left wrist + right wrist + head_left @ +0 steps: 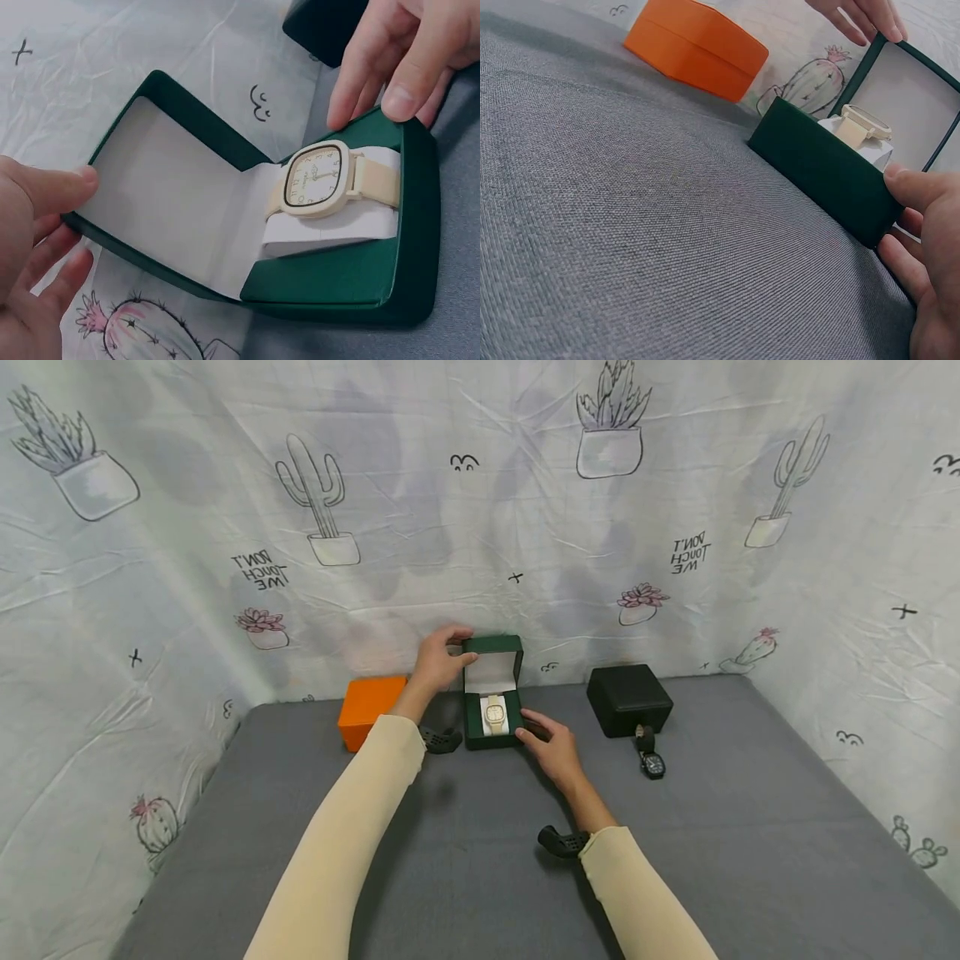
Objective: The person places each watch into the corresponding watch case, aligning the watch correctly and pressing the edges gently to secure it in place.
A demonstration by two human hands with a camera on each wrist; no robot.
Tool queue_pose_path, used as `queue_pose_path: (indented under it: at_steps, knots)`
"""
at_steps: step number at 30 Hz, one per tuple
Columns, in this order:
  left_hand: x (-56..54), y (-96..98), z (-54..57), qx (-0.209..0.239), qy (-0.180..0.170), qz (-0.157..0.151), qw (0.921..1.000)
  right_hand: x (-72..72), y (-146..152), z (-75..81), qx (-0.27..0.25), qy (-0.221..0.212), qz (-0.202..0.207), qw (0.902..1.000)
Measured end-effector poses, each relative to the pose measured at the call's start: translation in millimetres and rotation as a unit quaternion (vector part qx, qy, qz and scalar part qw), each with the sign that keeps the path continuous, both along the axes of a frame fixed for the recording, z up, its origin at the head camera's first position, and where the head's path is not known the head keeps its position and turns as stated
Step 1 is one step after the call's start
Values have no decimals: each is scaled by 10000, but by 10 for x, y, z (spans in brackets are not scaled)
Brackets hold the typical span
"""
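A green watch box [492, 743] lies on the grey cloth with its lid [180, 195] raised and the white lining showing. Inside, a cream watch [315, 180] with a squarish dial is wrapped round a white cushion [330, 231]. My left hand [437, 662] pinches the lid at its upper left edge, thumb on the inner side and fingers behind. At the base's front right corner my right hand [553, 750] grips the box, its thumb [911, 186] on the top edge and its fingers against the side.
An orange box [369, 706] stands left of the green one, partly behind my left forearm. To the right are a closed black box [628, 702] and a black watch [652, 763] leaning against its front. A printed cactus curtain [480, 527] hangs behind the table.
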State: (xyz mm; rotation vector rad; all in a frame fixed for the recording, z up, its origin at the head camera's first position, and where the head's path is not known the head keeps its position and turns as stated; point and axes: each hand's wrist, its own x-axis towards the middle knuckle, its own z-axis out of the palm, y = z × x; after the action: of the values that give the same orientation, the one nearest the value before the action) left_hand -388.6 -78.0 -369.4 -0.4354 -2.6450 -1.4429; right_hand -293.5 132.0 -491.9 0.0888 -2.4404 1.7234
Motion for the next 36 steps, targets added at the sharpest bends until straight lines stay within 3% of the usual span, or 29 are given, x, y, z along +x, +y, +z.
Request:
queue_pose_path:
  at_steps: [11,18,26,28,33,36]
  knots:
    - [25,-85,-63,725,-235,-252,9968,-35,-8,19,-59,-11,-34,10000]
    - [41,-126,-110,764,-283,-366,9960,-35,-17,46,-99,-118,21,9999]
    - [43,-143,-163,1116,-477,-352,9920,-47,-10,49,-63,-133,-17,9999]
    - [34,-142,-181,1007,-486,-346,9931,-42,-11,42,-30,-102,-57,9999]
    - [25,-149,-283,1008,-642,-327,9923,-37,-2,16,61,-60,-129,9999]
    - [42,-118,-299,1282,-701,-340,9887,-41,30,18,-21,5,-96,10000]
